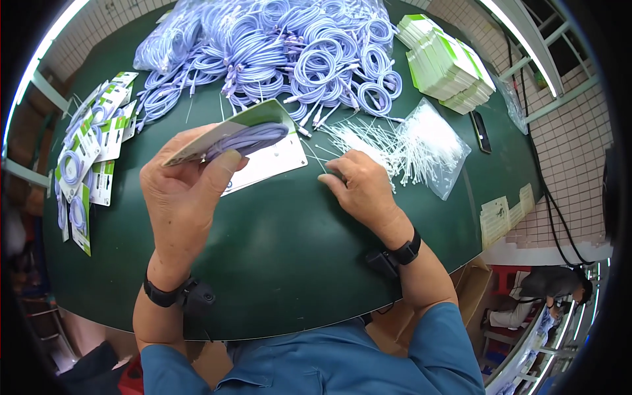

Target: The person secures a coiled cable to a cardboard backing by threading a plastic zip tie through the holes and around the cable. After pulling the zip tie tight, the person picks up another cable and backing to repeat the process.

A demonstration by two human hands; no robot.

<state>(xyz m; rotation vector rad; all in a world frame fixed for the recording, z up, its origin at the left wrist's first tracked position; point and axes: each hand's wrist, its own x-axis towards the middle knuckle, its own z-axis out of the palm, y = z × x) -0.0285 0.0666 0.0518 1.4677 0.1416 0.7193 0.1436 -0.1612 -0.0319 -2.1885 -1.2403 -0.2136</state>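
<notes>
My left hand [181,191] is closed on a white and green packaging card [253,115], held tilted up off the table. A coiled lilac cable [253,138] lies against the card, with my thumb pressing on it. Under it, another white card [273,161] lies on the table. My right hand [362,187] is beside the loose white cable ties [365,141], its fingers curled and the thumb close to them. Thin ties reach to its fingertips and it seems to pinch one; the fingers partly hide the grip.
A big heap of coiled lilac cables [276,52] fills the far side of the green table [283,263]. Finished-looking carded cables [85,145] lie at left. Stacked cards [447,62], a bag of ties [434,148] and a black tool [480,131] are at right. Another person [550,286] sits beyond.
</notes>
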